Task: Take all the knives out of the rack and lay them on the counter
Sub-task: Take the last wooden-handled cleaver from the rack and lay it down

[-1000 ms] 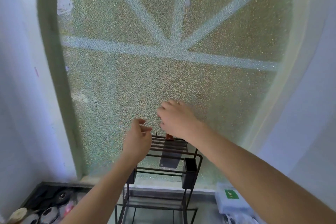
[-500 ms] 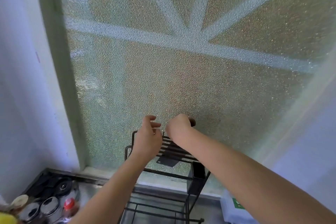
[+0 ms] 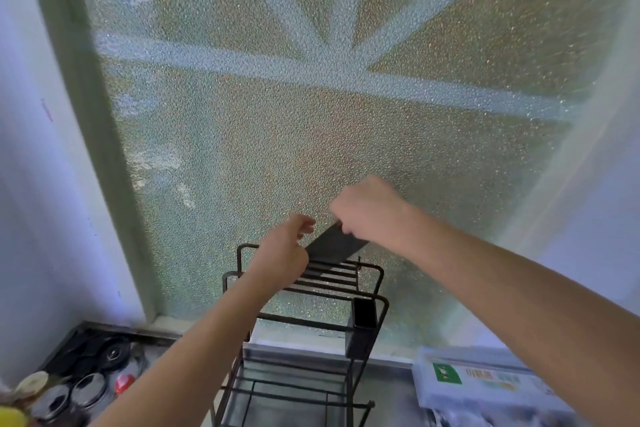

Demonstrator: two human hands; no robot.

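A black wire rack [image 3: 367, 291] stands on the counter against a frosted window. My right hand [image 3: 369, 210] is closed around the handle of a cleaver, whose dark broad blade [image 3: 334, 248] is tilted and lifted mostly above the rack's top slots. The handle is hidden in my fist. My left hand [image 3: 282, 255] rests on the rack's top bars just left of the blade, fingers loosely curled, holding nothing that I can see. No other knife shows in the rack.
A black square holder [image 3: 362, 321] hangs on the rack's right front. Jars and bottle lids [image 3: 86, 388] crowd the lower left corner. A white plastic box with a green label [image 3: 485, 381] sits at the lower right. The steel counter [image 3: 388, 395] shows beneath the rack.
My right hand has gripped the cleaver and pulled it up; the blade has risen from hanging below the top bars to above them. My left hand stays on the rack.
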